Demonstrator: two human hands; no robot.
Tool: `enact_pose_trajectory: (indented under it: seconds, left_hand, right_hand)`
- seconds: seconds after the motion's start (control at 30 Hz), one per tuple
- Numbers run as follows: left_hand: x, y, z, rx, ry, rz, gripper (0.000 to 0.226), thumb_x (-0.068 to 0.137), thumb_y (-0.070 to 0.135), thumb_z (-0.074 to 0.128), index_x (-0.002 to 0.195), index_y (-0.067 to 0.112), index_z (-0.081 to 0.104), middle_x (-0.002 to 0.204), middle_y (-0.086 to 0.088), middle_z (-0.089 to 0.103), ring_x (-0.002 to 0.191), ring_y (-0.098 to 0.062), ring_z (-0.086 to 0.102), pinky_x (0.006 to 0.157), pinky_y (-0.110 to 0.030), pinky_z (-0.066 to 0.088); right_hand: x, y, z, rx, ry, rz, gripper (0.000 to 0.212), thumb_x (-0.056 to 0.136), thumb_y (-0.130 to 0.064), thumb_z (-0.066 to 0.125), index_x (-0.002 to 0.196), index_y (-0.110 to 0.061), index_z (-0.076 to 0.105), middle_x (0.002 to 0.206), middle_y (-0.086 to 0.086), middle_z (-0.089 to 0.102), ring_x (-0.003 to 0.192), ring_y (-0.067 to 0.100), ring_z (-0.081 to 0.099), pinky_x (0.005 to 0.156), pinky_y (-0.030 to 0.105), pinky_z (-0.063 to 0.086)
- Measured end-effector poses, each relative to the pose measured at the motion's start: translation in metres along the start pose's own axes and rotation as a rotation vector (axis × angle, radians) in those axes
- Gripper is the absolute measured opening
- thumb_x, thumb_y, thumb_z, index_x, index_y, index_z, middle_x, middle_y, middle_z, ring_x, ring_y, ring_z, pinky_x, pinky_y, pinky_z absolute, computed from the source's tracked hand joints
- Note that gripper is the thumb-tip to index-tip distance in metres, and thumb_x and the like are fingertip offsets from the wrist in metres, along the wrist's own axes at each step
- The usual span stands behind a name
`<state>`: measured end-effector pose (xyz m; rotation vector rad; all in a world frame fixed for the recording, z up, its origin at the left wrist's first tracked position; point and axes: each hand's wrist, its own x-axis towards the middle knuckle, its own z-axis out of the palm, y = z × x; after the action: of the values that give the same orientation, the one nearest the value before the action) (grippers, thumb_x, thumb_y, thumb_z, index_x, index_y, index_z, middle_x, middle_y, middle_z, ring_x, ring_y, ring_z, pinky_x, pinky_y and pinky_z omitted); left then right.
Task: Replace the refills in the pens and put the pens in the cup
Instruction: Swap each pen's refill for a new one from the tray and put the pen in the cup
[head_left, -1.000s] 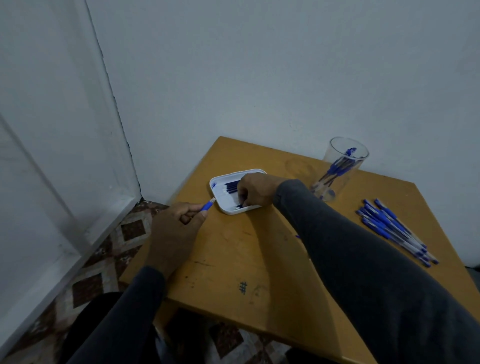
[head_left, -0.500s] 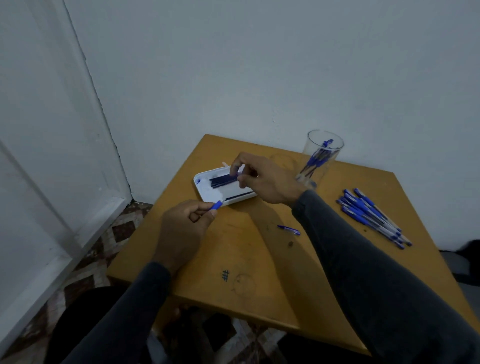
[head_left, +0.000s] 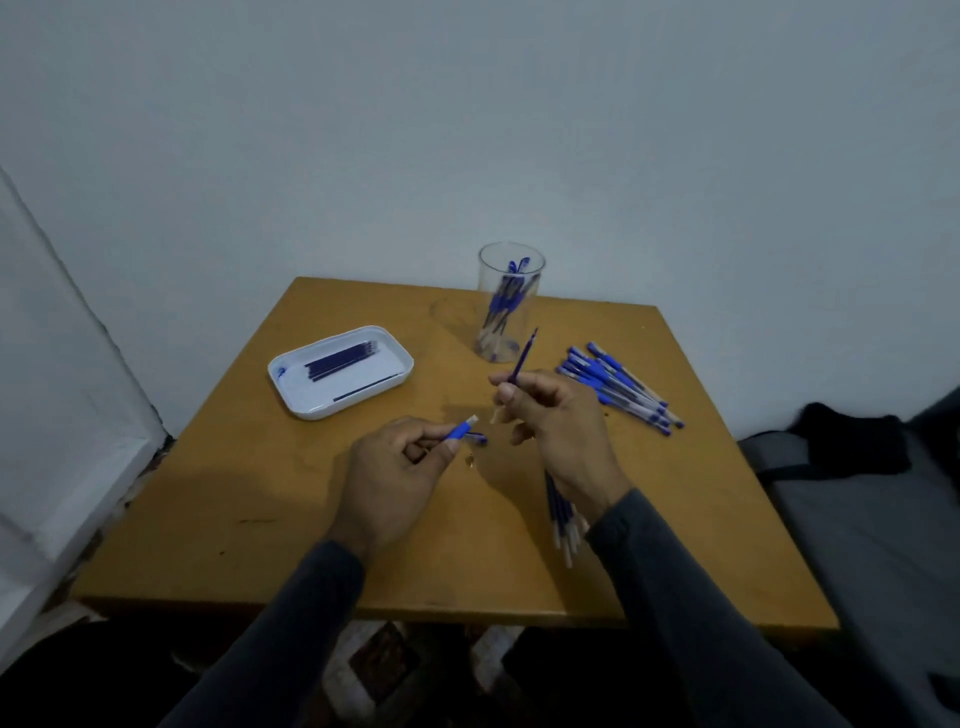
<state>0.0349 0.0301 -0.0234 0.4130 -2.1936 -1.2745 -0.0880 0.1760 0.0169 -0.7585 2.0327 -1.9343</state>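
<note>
My left hand (head_left: 395, 467) grips a pen barrel (head_left: 461, 430) with a blue grip, its open end pointing up and right. My right hand (head_left: 556, 421) pinches a dark blue refill (head_left: 523, 358) that sticks up toward the cup. A clear plastic cup (head_left: 506, 306) with several blue pens stands at the back of the table. A white tray (head_left: 311, 402) at the left holds several dark refills (head_left: 340, 359). A pile of blue pens (head_left: 618, 387) lies at the right. Several used refills (head_left: 562, 519) lie partly under my right wrist. A blue pen cap (head_left: 479, 438) lies between my hands.
The wooden table (head_left: 260, 519) stands in a corner against white walls. A grey seat with a dark cloth (head_left: 852, 441) is at the right. Patterned floor tiles show below the table's front edge.
My right hand left the tray with one refill and came back toward the middle of the table. My left hand stayed in place with the barrel. The view swung to the right.
</note>
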Motion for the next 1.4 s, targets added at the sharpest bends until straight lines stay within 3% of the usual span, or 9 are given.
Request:
enact_pose_trajectory:
  seconds: [0.13, 0.27, 0.43, 0.53, 1.07, 1.3, 1.4]
  left_hand:
    - [-0.001, 0.003, 0.011, 0.002, -0.045, 0.013, 0.018, 0.089, 0.02, 0.074, 0.106, 0.023, 0.078, 0.09, 0.01, 0.072, 0.082, -0.012, 0.063, 0.07, -0.021, 0.052]
    - [-0.005, 0.004, 0.015, -0.026, -0.059, 0.002, 0.019, 0.089, 0.019, 0.074, 0.101, 0.034, 0.073, 0.089, 0.011, 0.072, 0.082, -0.01, 0.064, 0.069, -0.017, 0.052]
    - [-0.007, 0.0, 0.016, -0.052, -0.056, 0.011, 0.026, 0.088, 0.019, 0.076, 0.097, 0.043, 0.07, 0.086, 0.01, 0.071, 0.078, -0.016, 0.063, 0.072, -0.038, 0.056]
    - [-0.008, -0.002, 0.016, -0.076, -0.047, 0.009, 0.025, 0.087, 0.018, 0.076, 0.097, 0.041, 0.072, 0.085, 0.01, 0.071, 0.078, -0.017, 0.063, 0.072, -0.042, 0.057]
    - [-0.007, -0.003, 0.014, -0.094, -0.033, 0.033, 0.028, 0.087, 0.015, 0.076, 0.098, 0.04, 0.071, 0.087, 0.01, 0.071, 0.08, -0.016, 0.063, 0.07, -0.031, 0.054]
    - [-0.007, -0.007, 0.014, -0.096, -0.015, 0.02, 0.02, 0.088, 0.017, 0.076, 0.105, 0.028, 0.076, 0.09, 0.01, 0.072, 0.082, -0.016, 0.064, 0.072, -0.031, 0.055]
    - [-0.007, -0.005, 0.013, -0.117, 0.013, 0.006, 0.02, 0.088, 0.016, 0.076, 0.106, 0.023, 0.077, 0.091, 0.01, 0.072, 0.082, -0.015, 0.065, 0.071, -0.03, 0.056]
  right_hand:
    - [-0.013, 0.003, -0.004, 0.097, 0.097, 0.043, 0.017, 0.103, -0.012, 0.059, 0.103, 0.003, 0.066, 0.082, 0.022, 0.073, 0.068, 0.024, 0.07, 0.06, 0.036, 0.059]
    - [-0.019, 0.002, -0.003, 0.121, 0.134, 0.065, 0.018, 0.106, -0.018, 0.054, 0.099, -0.002, 0.058, 0.082, 0.017, 0.076, 0.072, 0.031, 0.075, 0.06, 0.04, 0.061]
    - [-0.02, 0.003, 0.002, 0.1, 0.124, 0.085, 0.019, 0.107, -0.021, 0.052, 0.102, -0.002, 0.053, 0.083, 0.016, 0.076, 0.074, 0.033, 0.076, 0.062, 0.042, 0.06]
    - [-0.02, 0.003, 0.004, 0.094, 0.11, 0.09, 0.019, 0.107, -0.021, 0.051, 0.101, -0.003, 0.052, 0.082, 0.016, 0.076, 0.072, 0.031, 0.075, 0.059, 0.039, 0.059]
    - [-0.014, 0.0, 0.003, 0.076, 0.052, 0.144, 0.018, 0.108, -0.023, 0.05, 0.097, -0.009, 0.054, 0.085, 0.014, 0.078, 0.079, 0.035, 0.076, 0.063, 0.041, 0.059]
    - [-0.015, 0.001, 0.007, 0.046, -0.041, 0.196, 0.024, 0.101, -0.025, 0.064, 0.098, -0.002, 0.065, 0.087, 0.014, 0.077, 0.074, 0.028, 0.073, 0.05, 0.032, 0.055]
    - [-0.015, 0.0, 0.009, 0.106, 0.043, 0.191, 0.032, 0.102, -0.032, 0.062, 0.099, 0.0, 0.067, 0.088, 0.017, 0.074, 0.066, 0.025, 0.067, 0.044, 0.03, 0.049]
